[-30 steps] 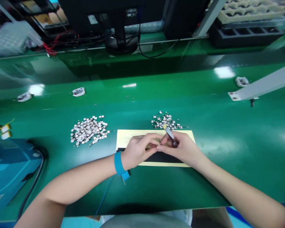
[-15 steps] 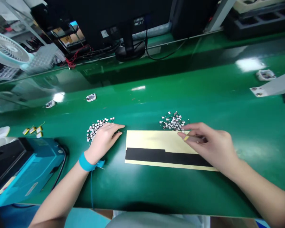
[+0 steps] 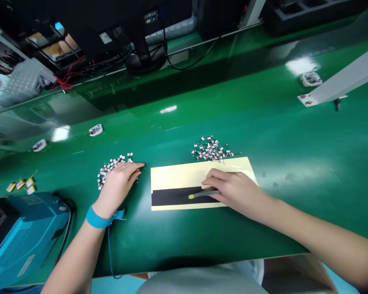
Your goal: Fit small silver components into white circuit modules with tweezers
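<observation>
Here we go: your right hand (image 3: pixel 236 192) is at 1 o'clock with its grip closed around the slim grey tweezers (image 3: pixel 205 193), and their yellow-capped end (image 3: pixel 190 197) points toward 9 o'clock, low over the black strip (image 3: pixel 171 197) on the cream backing sheet (image 3: pixel 184 175). You can't tell from here whether anything is pinched at that end. The hand rests on the sheet's right side.

Your left hand (image 3: pixel 116 183) is at 11 o'clock, grip open, fingers stretched out flat with their tips at the edge of the left pile of tiny metal-tabbed parts (image 3: pixel 115 169). The blue wrist strap (image 3: pixel 96 219) sits on that wrist. A second pile of the same parts (image 3: pixel 210 149) lies at 12 o'clock, just beyond the sheet's far edge.

All of this sits on the green worktop (image 3: pixel 257 241), with the blue equipment case (image 3: pixel 27 232) at 8 o'clock. The step in hand looks like tweezer work over the strip, so the next move calls for a steady right hand and a clear view of that end.
</observation>
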`<state>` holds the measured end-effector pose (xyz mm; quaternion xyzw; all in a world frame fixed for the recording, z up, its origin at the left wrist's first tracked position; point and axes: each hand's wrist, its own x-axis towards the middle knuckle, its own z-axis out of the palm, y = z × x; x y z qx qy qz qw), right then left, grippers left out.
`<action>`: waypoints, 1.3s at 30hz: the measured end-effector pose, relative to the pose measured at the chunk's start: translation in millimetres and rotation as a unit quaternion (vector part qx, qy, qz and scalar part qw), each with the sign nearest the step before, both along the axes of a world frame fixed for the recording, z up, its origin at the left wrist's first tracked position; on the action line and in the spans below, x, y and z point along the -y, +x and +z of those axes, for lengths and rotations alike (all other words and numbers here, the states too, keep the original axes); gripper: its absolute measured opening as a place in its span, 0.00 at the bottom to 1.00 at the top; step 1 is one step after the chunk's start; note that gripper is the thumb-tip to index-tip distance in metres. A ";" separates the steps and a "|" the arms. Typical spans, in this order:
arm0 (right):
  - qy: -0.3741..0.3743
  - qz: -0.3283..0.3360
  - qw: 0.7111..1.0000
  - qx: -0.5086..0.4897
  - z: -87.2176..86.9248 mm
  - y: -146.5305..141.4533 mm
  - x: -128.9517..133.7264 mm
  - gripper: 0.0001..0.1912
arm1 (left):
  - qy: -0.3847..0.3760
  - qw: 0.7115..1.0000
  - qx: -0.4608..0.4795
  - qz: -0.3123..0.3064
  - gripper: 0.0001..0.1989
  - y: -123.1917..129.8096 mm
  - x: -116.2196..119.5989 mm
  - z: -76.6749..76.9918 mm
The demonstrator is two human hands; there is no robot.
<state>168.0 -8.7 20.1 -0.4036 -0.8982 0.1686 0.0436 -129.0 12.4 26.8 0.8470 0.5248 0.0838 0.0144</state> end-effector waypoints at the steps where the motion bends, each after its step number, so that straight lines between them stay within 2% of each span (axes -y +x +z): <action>1: -0.001 0.003 1.000 0.002 0.4 -0.6 0.6 0.10 | 0.006 1.000 0.001 0.006 0.10 -0.5 0.2 -0.7; 4: 0.019 0.022 0.999 0.022 0.5 -2.4 3.3 0.08 | 0.038 0.998 0.011 0.039 0.08 0.2 2.2 -2.6; 6: 0.045 0.035 0.997 0.052 0.9 -3.9 6.3 0.07 | 0.060 0.993 0.050 0.087 0.08 5.1 4.3 -1.4; 8: 0.072 0.044 0.993 0.088 1.8 -6.2 10.3 0.10 | 0.042 0.979 0.153 0.128 0.08 16.5 6.1 2.5; 9: 0.084 0.047 0.990 0.102 2.4 -7.7 12.7 0.12 | 0.008 0.965 0.224 0.136 0.09 25.1 6.7 5.2; 12: 0.110 0.051 0.986 0.118 4.0 -12.7 19.4 0.11 | -0.154 0.891 0.412 0.111 0.08 60.4 6.1 11.9; 15: 0.120 0.038 0.986 0.111 4.7 -15.5 23.0 0.10 | -0.269 0.811 0.515 0.072 0.06 99.2 2.1 10.0; 18: 0.093 0.021 0.990 0.104 5.1 -14.7 21.3 0.10 | -0.269 0.753 0.597 0.060 0.04 125.5 -2.7 -2.9; 21: 0.021 0.002 0.997 0.076 3.9 -11.6 14.6 0.09 | -0.260 0.721 0.638 0.068 0.06 131.9 -5.5 -17.8; 24: -0.064 -0.029 0.997 -0.009 0.5 -8.0 5.4 0.06 | -0.273 0.734 0.619 0.056 0.02 126.6 -6.6 -24.9; 26: -0.115 -0.060 0.989 -0.068 -1.0 -5.6 -0.5 0.06 | -0.269 0.761 0.588 0.042 0.06 123.3 -7.0 -25.4; 28: -0.151 -0.094 0.976 -0.126 -0.2 -3.1 -5.6 0.07 | -0.264 0.785 0.559 0.039 0.07 122.3 -7.0 -24.7; 30: -0.183 -0.127 0.954 -0.201 2.7 -0.7 -9.9 0.07 | -0.264 0.790 0.553 0.035 0.06 123.3 -6.1 -24.3; 33: -0.228 -0.188 0.903 -0.313 6.6 2.1 -15.5 0.01 | -0.247 0.786 0.566 0.012 0.08 125.0 -3.2 -23.9; 36: -0.266 -0.233 0.865 -0.355 5.7 2.2 -19.7 0.07 | -0.183 0.839 0.512 -0.005 0.08 124.9 0.6 -22.3; 39: -0.303 -0.236 0.841 -0.382 2.5 -0.5 -21.2 0.08 | -0.124 0.882 0.454 -0.018 0.08 123.9 3.8 -20.3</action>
